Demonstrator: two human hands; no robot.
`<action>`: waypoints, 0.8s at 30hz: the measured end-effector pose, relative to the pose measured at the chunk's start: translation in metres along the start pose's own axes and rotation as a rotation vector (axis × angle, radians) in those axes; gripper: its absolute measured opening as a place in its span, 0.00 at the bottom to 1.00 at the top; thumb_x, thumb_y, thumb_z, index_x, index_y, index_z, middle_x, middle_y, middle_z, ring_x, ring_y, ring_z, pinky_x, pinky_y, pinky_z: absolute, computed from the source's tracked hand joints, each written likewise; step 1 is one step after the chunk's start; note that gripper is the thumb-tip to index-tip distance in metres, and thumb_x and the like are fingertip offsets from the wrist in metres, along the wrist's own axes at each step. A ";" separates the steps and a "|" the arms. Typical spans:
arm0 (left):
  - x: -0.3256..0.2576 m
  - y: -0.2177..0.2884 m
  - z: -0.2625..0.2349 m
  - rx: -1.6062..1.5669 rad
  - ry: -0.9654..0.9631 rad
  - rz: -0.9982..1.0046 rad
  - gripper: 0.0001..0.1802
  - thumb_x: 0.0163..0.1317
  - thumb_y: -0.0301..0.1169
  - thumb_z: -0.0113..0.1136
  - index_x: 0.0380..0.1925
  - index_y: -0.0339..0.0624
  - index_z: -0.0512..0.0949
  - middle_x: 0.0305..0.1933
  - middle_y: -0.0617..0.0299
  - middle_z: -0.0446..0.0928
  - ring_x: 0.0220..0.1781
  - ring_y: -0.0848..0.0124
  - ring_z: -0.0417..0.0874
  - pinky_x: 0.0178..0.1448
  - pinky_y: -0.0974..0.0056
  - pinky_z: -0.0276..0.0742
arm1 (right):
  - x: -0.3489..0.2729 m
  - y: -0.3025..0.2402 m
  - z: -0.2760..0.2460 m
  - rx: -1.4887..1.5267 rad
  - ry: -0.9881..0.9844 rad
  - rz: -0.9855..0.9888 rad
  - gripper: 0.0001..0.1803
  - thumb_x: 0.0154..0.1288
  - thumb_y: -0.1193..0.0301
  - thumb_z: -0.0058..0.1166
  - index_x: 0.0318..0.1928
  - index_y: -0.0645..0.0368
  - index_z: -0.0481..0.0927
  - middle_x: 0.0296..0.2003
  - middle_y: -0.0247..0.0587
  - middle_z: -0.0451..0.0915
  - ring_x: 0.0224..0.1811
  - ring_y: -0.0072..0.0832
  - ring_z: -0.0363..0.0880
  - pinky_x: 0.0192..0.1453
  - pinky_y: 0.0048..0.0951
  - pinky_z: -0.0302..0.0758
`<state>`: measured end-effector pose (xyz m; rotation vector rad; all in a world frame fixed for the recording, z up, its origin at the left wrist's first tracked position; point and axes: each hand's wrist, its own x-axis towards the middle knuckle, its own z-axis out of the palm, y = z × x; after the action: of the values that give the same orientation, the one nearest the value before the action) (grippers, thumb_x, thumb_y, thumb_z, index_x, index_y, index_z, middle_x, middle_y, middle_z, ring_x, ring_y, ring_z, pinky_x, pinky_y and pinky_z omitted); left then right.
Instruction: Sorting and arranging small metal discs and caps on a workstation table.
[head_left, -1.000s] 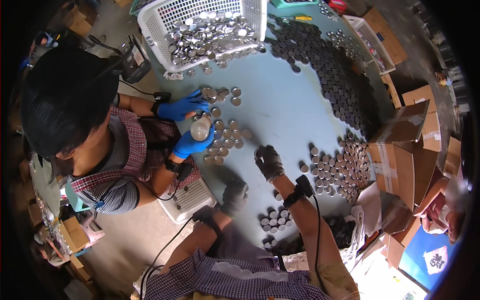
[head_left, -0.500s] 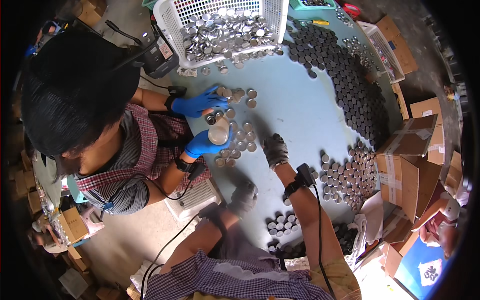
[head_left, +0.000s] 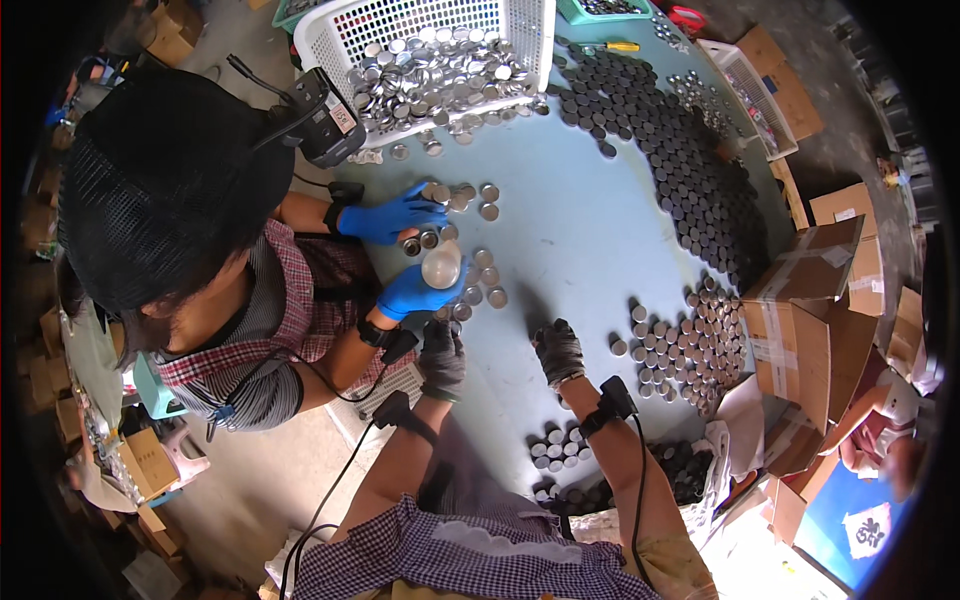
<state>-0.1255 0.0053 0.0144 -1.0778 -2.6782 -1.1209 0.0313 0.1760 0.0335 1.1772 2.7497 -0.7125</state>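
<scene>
My left hand (head_left: 442, 360), in a dark grey glove, is at the near left edge of the table, its fingers bent close to a small group of round metal caps (head_left: 461, 312). Whether it touches one I cannot make out. Across a stretch of blue-green tabletop (head_left: 520, 230), my right hand (head_left: 558, 353) rests with curled, closed fingers; anything inside them is hidden. To the left, a co-worker's blue-gloved hand (head_left: 415, 292) holds a translucent round cup (head_left: 441, 268). The co-worker's other blue-gloved hand (head_left: 390, 216) reaches over more caps (head_left: 488, 194).
A white basket (head_left: 548, 50) of shiny caps stands at the back. Dark round pieces (head_left: 690, 180) cover the far right, with silvery ones (head_left: 690, 340) nearer. More caps (head_left: 560, 448) lie between my forearms. Open cardboard boxes (head_left: 790, 340) stand at the right; cables trail from my wrists.
My left hand has moved left and away from me to the caps by the co-worker. My right hand has drawn back toward me. The view has shifted slightly, and the caps near the co-worker look fewer.
</scene>
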 end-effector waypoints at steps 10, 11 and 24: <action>-0.054 0.007 0.011 0.209 -0.124 0.194 0.20 0.54 0.25 0.53 0.49 0.44 0.70 0.34 0.53 0.70 0.35 0.56 0.75 0.39 0.54 0.73 | -0.032 0.008 0.005 -0.060 0.071 -0.065 0.07 0.49 0.70 0.58 0.31 0.55 0.77 0.33 0.47 0.76 0.35 0.44 0.75 0.40 0.41 0.74; -0.061 0.017 0.012 0.161 -0.315 0.121 0.18 0.54 0.27 0.53 0.47 0.44 0.70 0.34 0.52 0.71 0.36 0.54 0.75 0.40 0.53 0.73 | -0.037 0.013 0.009 -0.045 0.105 -0.079 0.06 0.49 0.69 0.58 0.30 0.54 0.77 0.34 0.48 0.75 0.35 0.45 0.75 0.40 0.42 0.74; -0.030 0.048 0.006 0.003 -0.484 0.093 0.13 0.45 0.26 0.58 0.33 0.44 0.70 0.32 0.54 0.74 0.35 0.54 0.77 0.39 0.53 0.74 | -0.026 0.011 0.004 0.300 -0.134 0.106 0.15 0.51 0.74 0.50 0.43 0.58 0.73 0.34 0.49 0.76 0.41 0.43 0.74 0.44 0.40 0.74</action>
<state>-0.0717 0.0156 0.0305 -1.6377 -2.9236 -0.9364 0.0566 0.1635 0.0315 1.2615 2.5116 -1.1758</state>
